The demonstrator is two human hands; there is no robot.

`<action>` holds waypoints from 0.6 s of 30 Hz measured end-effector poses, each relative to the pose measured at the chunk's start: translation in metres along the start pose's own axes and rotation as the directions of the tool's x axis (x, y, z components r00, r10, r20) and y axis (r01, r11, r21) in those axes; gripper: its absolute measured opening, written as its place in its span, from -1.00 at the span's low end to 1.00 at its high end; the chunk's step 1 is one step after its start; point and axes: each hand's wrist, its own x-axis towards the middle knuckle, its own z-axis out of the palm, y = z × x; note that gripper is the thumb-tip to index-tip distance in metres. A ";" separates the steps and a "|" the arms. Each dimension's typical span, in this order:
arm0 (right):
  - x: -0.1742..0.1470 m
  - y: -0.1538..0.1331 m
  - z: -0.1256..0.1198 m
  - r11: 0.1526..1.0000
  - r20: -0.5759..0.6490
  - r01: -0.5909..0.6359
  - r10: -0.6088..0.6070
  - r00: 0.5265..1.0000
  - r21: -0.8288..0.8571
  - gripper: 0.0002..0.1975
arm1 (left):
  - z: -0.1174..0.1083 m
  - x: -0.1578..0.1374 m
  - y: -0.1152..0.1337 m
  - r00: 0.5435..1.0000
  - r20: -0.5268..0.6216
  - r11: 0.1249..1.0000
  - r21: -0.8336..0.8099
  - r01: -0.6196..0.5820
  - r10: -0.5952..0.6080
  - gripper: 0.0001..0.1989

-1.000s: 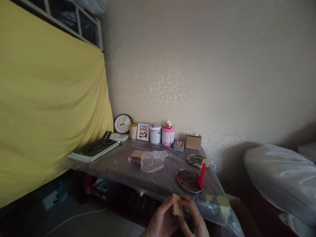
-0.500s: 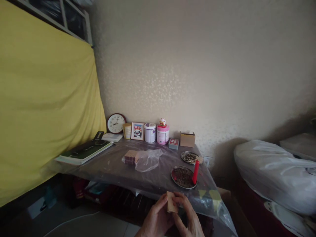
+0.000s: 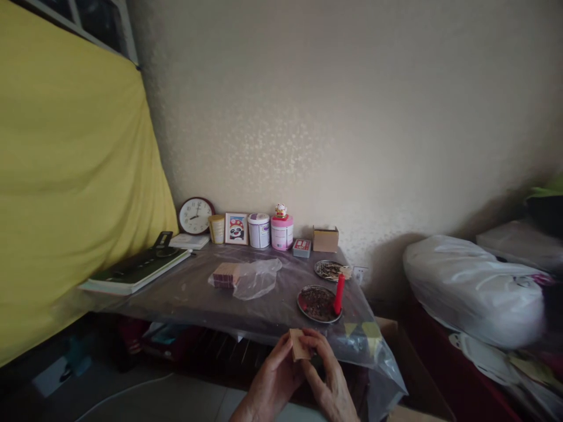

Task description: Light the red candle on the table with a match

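Observation:
My left hand [image 3: 278, 370] and my right hand [image 3: 324, 368] hold a small tan cardboard matchbox [image 3: 299, 344] between their fingertips, just in front of the table's near edge. The left fingers grip its left side; the right thumb and fingers pinch its right side. Whether the box is slid open cannot be made out. Beyond the hands, a red candle [image 3: 339, 294] stands at the right rim of a round metal plate [image 3: 320, 320] covered with dark bits. Behind that lies a second plate [image 3: 328, 278] with thin sticks on it.
On the plastic-covered table [image 3: 185, 305] sit a bundle of small boxes [image 3: 226, 275] with a clear plastic bag [image 3: 259, 280], a green book [image 3: 136, 272], a clock [image 3: 196, 215], a framed panda picture [image 3: 236, 228], two tubs and a small carton [image 3: 325, 239]. White bags [image 3: 470, 287] lie at right.
The view has turned slightly right, so the table things appear further left and a little higher. Both hands still hold the matchbox, with little shift in their grip.

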 end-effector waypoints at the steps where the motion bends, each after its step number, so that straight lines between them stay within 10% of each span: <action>1: 0.000 -0.001 0.001 1.000 -0.006 -0.002 0.002 1.000 0.010 -0.75 | 0.000 0.000 0.000 1.000 0.003 1.000 -0.001 0.001 -0.001 -0.80; 18: -0.002 -0.004 0.008 0.991 -0.063 -0.034 0.042 0.997 0.127 -0.68 | 0.004 0.001 -0.004 1.000 0.026 1.000 0.010 0.006 -0.007 -0.75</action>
